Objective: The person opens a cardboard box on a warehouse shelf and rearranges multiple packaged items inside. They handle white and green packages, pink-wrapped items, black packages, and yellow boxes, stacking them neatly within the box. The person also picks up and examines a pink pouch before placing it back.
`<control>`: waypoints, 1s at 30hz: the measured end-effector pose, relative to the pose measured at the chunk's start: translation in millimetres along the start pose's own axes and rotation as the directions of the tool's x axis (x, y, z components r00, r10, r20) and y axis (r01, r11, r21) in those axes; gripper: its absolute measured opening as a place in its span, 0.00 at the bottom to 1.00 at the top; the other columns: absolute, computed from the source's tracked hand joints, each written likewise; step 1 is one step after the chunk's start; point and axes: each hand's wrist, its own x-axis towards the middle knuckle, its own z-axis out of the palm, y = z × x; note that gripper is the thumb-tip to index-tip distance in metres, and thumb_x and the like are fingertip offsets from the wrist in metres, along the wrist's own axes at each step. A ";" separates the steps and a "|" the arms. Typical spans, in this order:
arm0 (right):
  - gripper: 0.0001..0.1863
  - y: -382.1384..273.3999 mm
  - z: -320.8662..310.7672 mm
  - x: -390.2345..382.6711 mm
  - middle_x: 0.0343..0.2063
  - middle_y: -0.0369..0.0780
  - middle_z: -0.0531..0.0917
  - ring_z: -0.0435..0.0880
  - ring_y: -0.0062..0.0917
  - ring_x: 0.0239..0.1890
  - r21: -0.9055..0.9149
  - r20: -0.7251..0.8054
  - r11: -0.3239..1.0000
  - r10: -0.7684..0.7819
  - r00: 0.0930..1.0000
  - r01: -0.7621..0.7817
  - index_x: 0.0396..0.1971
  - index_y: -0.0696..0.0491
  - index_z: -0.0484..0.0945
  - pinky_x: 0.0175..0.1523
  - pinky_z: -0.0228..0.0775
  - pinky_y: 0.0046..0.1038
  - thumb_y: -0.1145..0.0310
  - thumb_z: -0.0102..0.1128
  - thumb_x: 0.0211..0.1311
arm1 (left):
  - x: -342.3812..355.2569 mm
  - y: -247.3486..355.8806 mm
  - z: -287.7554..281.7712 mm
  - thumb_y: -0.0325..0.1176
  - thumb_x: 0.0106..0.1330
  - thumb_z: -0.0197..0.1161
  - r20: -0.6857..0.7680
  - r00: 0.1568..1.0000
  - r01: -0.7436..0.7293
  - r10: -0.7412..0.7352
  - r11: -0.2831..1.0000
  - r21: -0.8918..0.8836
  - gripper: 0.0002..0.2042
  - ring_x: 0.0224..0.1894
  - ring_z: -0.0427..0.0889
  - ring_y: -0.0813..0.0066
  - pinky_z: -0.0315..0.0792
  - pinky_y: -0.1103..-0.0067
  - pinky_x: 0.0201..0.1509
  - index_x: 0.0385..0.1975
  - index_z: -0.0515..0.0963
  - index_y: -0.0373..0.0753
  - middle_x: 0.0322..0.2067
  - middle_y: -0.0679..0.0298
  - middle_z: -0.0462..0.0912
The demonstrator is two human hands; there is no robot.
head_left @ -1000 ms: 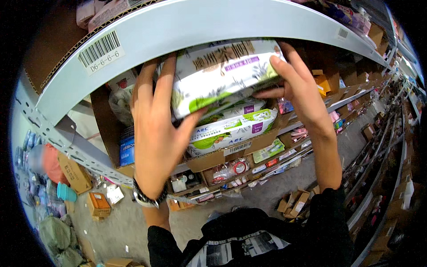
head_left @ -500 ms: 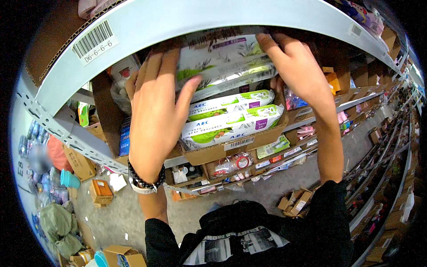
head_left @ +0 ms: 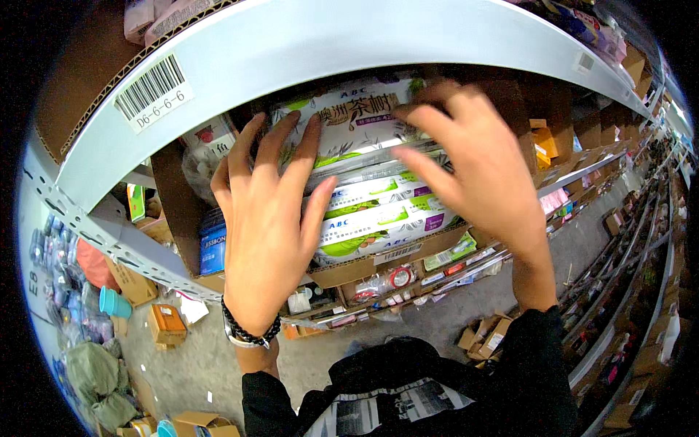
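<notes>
White-and-green soft packs stand in a row in an open cardboard box [head_left: 349,275] on the shelf. The rearmost pack [head_left: 371,135] lies tilted with its broad printed face towards me. In front of it, the front pack [head_left: 364,237] shows its narrow edge above the box's front wall. My left hand [head_left: 266,211] is spread over the left side of the packs, its fingertips on the rear pack's left end. Above the right side, my right hand [head_left: 466,149] is blurred, its fingers apart near the rear pack; whether they touch it I cannot tell.
A white shelf beam [head_left: 328,36] arches just above the box. Left of the box are blue boxes [head_left: 212,244] and a clear-wrapped item [head_left: 207,149]. Lower shelf bins [head_left: 378,284] hold small goods. Cartons [head_left: 166,324] and a turquoise bucket [head_left: 114,302] stand on the floor.
The rear pack has been lowered and tilted back, its printed face now showing more. My right hand has come off its right end and moved inward; my left fingers have spread.
</notes>
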 end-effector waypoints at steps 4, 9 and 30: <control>0.21 9.1 16.2 -3.5 0.45 0.46 0.76 0.74 0.43 0.48 0.009 0.032 1.000 -0.022 0.999 0.022 0.48 0.52 0.76 0.53 0.68 0.41 0.61 0.66 0.56 | 2.5 0.1 -0.4 0.36 0.65 0.62 -0.001 1.000 0.012 -0.012 0.999 0.034 0.22 0.67 0.61 0.51 0.53 0.60 0.69 0.59 0.74 0.41 0.62 0.56 0.71; 0.22 9.6 19.9 -5.8 0.48 0.46 0.75 0.73 0.43 0.52 0.026 -0.003 0.999 -0.028 1.000 0.028 0.51 0.51 0.74 0.57 0.62 0.44 0.62 0.66 0.56 | -1.8 -5.3 -0.5 0.33 0.63 0.63 -0.065 0.998 0.001 -0.005 0.999 -0.053 0.20 0.66 0.64 0.51 0.55 0.62 0.68 0.56 0.76 0.39 0.59 0.54 0.74; 0.22 14.6 19.4 3.6 0.49 0.44 0.77 0.73 0.40 0.55 -0.069 -0.043 0.987 -0.146 0.988 0.143 0.51 0.51 0.75 0.58 0.62 0.47 0.59 0.65 0.58 | -10.8 -6.0 -4.7 0.27 0.60 0.63 -0.059 0.998 -0.001 -0.013 0.974 -0.227 0.07 0.44 0.74 0.60 0.63 0.68 0.49 0.38 0.78 0.39 0.37 0.61 0.76</control>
